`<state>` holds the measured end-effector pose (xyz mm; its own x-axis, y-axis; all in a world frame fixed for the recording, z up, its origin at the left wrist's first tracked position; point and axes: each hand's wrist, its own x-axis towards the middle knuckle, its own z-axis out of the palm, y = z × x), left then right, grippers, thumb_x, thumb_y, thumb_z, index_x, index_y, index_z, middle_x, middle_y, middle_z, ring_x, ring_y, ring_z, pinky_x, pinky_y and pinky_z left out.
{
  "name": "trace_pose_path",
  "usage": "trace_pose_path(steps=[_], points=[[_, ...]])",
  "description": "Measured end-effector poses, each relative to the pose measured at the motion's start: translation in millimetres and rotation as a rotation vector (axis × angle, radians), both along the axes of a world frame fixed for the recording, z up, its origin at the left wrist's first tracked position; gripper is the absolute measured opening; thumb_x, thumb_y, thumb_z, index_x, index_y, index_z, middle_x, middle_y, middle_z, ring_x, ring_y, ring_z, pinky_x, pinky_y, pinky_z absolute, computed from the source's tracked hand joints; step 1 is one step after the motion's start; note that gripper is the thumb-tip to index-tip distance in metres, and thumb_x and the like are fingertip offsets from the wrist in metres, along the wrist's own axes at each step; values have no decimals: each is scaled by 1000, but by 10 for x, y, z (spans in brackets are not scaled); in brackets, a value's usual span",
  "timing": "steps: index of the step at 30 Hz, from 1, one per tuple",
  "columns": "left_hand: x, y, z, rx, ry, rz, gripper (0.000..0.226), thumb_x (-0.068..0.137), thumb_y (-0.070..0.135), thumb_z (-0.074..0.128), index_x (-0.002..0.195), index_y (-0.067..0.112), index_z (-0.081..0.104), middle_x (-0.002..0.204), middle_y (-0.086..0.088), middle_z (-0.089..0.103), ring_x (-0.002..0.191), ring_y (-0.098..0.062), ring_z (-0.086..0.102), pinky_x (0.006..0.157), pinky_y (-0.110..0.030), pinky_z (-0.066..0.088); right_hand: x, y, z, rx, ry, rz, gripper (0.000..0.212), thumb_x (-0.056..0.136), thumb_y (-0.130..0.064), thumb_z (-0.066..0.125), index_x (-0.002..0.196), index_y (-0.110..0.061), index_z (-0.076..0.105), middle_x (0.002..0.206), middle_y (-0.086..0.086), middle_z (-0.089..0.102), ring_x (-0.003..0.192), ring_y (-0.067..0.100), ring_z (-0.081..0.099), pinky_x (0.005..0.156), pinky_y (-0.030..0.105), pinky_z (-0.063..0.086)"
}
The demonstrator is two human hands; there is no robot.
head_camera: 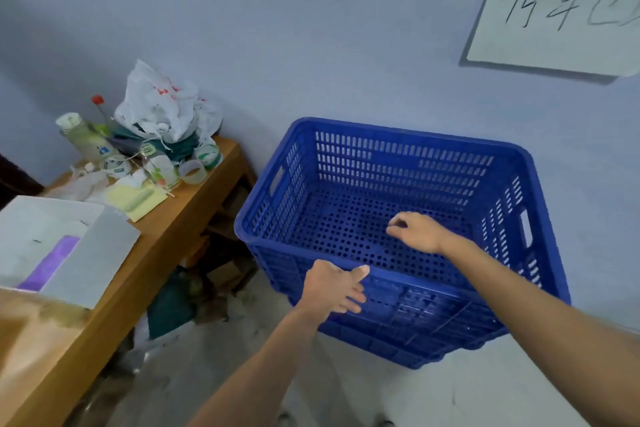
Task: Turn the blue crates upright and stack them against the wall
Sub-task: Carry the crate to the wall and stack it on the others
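Now | blue crate (381, 184) upright, mouth up, far side close to wall (311, 45), beside wooden table (194, 204) | left hand (332, 288) grips near rim, thumb on top | right hand (417, 232) inside crate, fingers curled, hold unclear | advice: bring both hands to the rim, push square, seat flush against wall.

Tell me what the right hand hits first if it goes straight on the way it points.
The right hand points leftward and down inside the crate. It would most likely meet the crate's perforated floor first. Depth is unclear, so it could be the left wall instead.
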<state>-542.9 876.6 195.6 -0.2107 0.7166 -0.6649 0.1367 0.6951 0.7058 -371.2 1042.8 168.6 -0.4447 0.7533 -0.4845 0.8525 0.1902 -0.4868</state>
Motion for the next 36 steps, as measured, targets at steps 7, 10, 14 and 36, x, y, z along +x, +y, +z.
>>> trace_pose_path(steps=[7, 10, 14, 36], points=[[-371, 20, -9, 262, 98, -249, 39, 91, 43, 68, 78, 7, 76, 69, -5, 76, 63, -18, 74, 73, -34, 63, 306, -1234, 81, 211, 11, -134, 54, 85, -77, 38, 99, -30, 61, 96, -13, 61, 85, 12, 60, 81, 34, 51], [-637, 58, -51, 627, 601, -464, 37, 92, 54, 61, 77, 22, 72, 68, 10, 71, 63, -4, 65, 68, -23, 56, 482, -1513, -91, 552, -228, -107, 66, 86, -77, 30, 119, -26, 57, 104, -9, 57, 95, 15, 57, 88, 31, 44], [-1036, 249, -252, 814, 939, -845, 50, 86, 69, 54, 112, 28, 65, 104, 12, 62, 99, -8, 56, 89, -26, 45, 554, -1650, -287, 742, -416, -96, 65, 90, -70, 35, 127, -20, 54, 110, -3, 56, 103, 21, 56, 94, 35, 43], [-1221, 788, -186, 324, 1390, -1127, 37, 92, 53, 60, 95, 16, 64, 80, 1, 62, 76, -19, 62, 67, -31, 49, 489, -1362, -270, 829, -485, -36, 41, 75, -18, 80, 98, -16, 46, 80, 3, 54, 62, 23, 52, 57, 34, 41]])
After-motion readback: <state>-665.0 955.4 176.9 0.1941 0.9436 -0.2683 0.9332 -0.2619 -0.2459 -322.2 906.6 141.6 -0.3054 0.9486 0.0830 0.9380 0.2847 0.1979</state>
